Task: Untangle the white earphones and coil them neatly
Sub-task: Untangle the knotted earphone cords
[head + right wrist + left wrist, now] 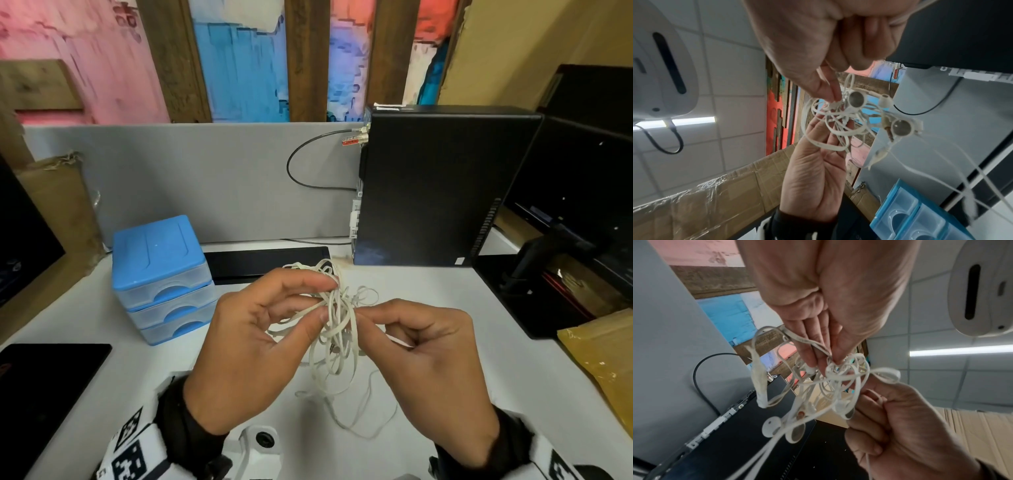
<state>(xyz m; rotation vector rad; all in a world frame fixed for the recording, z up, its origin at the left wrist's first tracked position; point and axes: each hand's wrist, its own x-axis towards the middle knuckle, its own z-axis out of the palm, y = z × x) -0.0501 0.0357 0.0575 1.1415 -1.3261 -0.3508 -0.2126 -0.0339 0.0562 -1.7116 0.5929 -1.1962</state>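
Currently the white earphones (337,322) are held in the air above the white desk (428,291), between both hands, in a tangled clump of loops. The left hand (253,346) pinches strands at the top of the clump between thumb and fingertips, other fingers curled loosely. The right hand (435,363) pinches a strand on the right side of the clump with thumb and index finger, remaining fingers curled into the palm. Several loops hang below the hands and a thin strand trails down toward the near edge of the desk.

In the left wrist view the left hand's fingers (809,344) press a flat strand against the thumb, and two earbuds (771,426) dangle below the knot. The right wrist view shows an earbud (856,99) near the right hand's fingertips and another (901,128) farther out beside the plug; whether they belong to one set or more cannot be told.

To the left on the desk stands a blue drawer unit (161,277) with three translucent drawers. A black computer tower (442,188) stands far right against a grey partition (205,178), with a black cable (298,171) looping from it. A black keyboard (267,262) lies far of the hands. A dark flat item (44,387) lies near left, and a yellow padded envelope (603,363) lies at the right edge.
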